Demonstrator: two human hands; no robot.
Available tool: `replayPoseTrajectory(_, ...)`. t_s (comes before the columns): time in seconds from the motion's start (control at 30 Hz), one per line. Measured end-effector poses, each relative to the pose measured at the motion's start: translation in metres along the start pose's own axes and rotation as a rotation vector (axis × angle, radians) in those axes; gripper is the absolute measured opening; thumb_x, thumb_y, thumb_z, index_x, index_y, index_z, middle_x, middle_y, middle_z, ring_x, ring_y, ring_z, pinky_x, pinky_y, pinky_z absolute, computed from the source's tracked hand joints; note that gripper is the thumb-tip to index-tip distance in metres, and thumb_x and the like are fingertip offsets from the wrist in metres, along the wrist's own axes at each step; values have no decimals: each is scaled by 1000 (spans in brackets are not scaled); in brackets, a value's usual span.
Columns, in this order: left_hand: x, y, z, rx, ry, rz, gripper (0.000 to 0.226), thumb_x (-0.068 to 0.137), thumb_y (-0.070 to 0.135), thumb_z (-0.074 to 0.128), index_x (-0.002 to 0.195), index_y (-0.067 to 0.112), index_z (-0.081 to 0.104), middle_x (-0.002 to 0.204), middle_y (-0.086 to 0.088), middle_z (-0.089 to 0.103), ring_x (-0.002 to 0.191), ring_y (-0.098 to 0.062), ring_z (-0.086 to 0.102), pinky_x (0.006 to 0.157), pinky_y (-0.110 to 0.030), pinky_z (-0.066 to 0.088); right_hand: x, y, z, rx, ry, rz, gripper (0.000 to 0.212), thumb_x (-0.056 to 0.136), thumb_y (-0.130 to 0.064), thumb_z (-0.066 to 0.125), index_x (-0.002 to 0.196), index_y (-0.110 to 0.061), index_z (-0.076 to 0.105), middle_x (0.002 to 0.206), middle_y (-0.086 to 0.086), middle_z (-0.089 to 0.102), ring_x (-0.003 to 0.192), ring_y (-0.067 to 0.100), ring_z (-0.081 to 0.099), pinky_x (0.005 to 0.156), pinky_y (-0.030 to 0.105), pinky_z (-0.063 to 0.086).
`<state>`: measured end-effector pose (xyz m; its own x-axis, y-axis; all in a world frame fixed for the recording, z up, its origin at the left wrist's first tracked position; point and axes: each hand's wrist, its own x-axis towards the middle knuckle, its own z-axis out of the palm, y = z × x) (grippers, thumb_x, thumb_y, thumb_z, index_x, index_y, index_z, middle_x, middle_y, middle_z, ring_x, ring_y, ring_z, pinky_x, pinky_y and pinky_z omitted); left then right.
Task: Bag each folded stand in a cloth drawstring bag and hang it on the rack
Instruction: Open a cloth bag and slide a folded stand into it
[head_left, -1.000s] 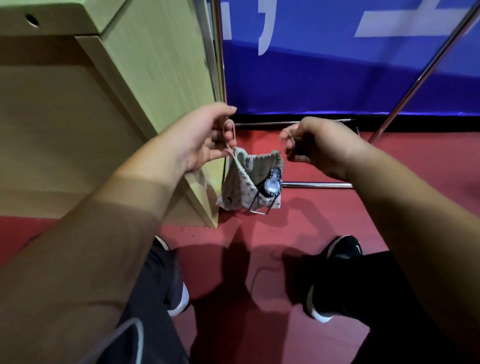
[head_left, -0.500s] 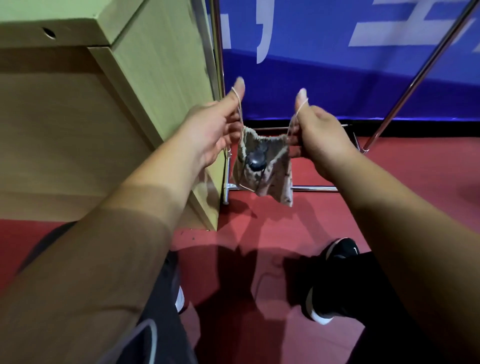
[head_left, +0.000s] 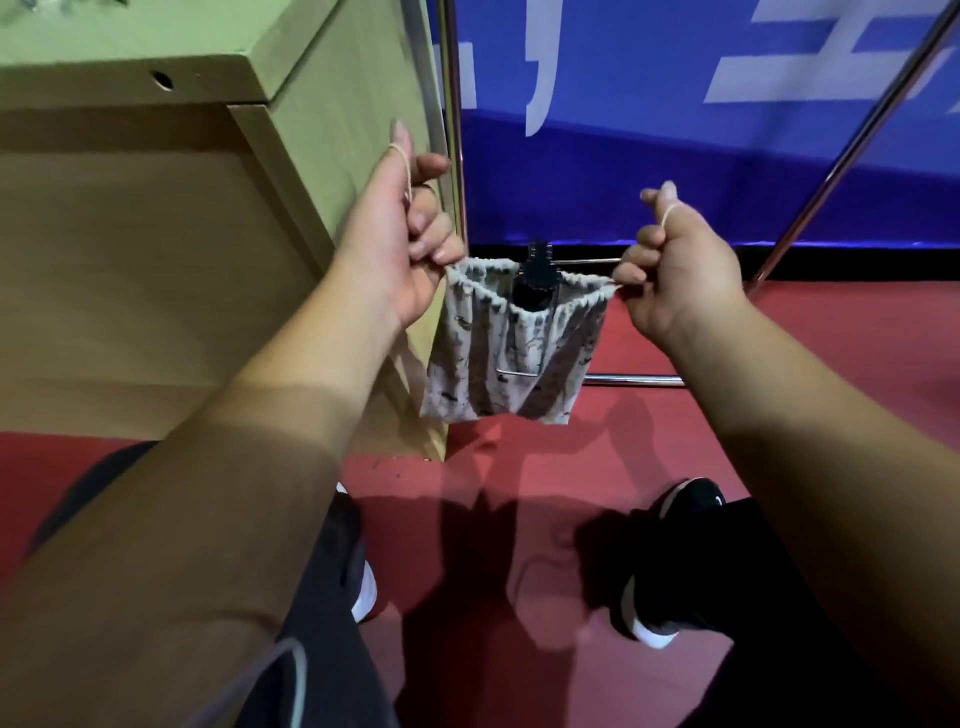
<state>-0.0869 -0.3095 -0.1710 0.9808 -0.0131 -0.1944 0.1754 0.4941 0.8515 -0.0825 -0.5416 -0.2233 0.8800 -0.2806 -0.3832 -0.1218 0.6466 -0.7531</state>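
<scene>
Floor (head_left: 831, 364): smooth red surface, even in colour, carrying a soft sheen. Dark, hard-edged shadows (head_left: 467, 545) lay across its near part. A few small dark specks (head_left: 397, 474) were noted on it by the foot of the furniture.

Left side: a pale wood-grain unit. Its worktop (head_left: 130, 52) was a thick slab with one round hole (head_left: 162, 79) in the front edge; the side panel (head_left: 156, 286) below was set back beneath it and lay in shade.

Rear: a blue panel (head_left: 675, 171) bearing large white characters (head_left: 779, 67), cut off by the frame and not legible. A black strip (head_left: 857, 262) ran along its base where it met the floor.
</scene>
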Motion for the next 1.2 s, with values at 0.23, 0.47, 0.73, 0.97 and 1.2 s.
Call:
replayPoseTrajectory(0.23,-12,-2,-19,774,-101,211,44,104,49,61,80,13,72,50,-5,35,44,-20,26,50,-28,30,4,11,-27,-259,93,65,18,111,-33,59,103,-17,65,57,-8,37,42,5,24,41,23,16)
replayPoseTrajectory(0.47,-19,-1,-34,1196,-254,308,48,100,49,68,72,11,75,53,-13,41,48,-18,38,53,-6,39,1,15,-41,-519,91,-149,21,100,-28,74,92,-9,69,57,-1,42,44,12,31,43,21,27)
replayPoseTrajectory(0.73,-11,8,-36,1089,-186,248,55,94,58,72,72,8,72,51,-9,46,45,-22,41,50,-22,41,3,10,-33,-438,203,-35,46,99,-48,74,77,-8,66,55,-2,47,39,11,29,40,24,24)
replayPoseTrajectory(0.97,-11,-5,-27,471,-299,-104,82,94,79,26,67,11,63,49,-4,49,75,-32,71,116,-51,47,-20,2,3,-285,-138,176,83,88,-93,40,55,-18,52,56,2,37,50,20,49,83,41,62)
replayPoseTrajectory(1.2,-10,-9,-13,377,-341,-130,87,96,82,25,49,10,31,47,-6,17,46,-23,21,54,-33,35,-18,13,7,-209,-124,239,76,92,-88,45,57,-23,25,64,-2,13,60,18,7,54,31,9)
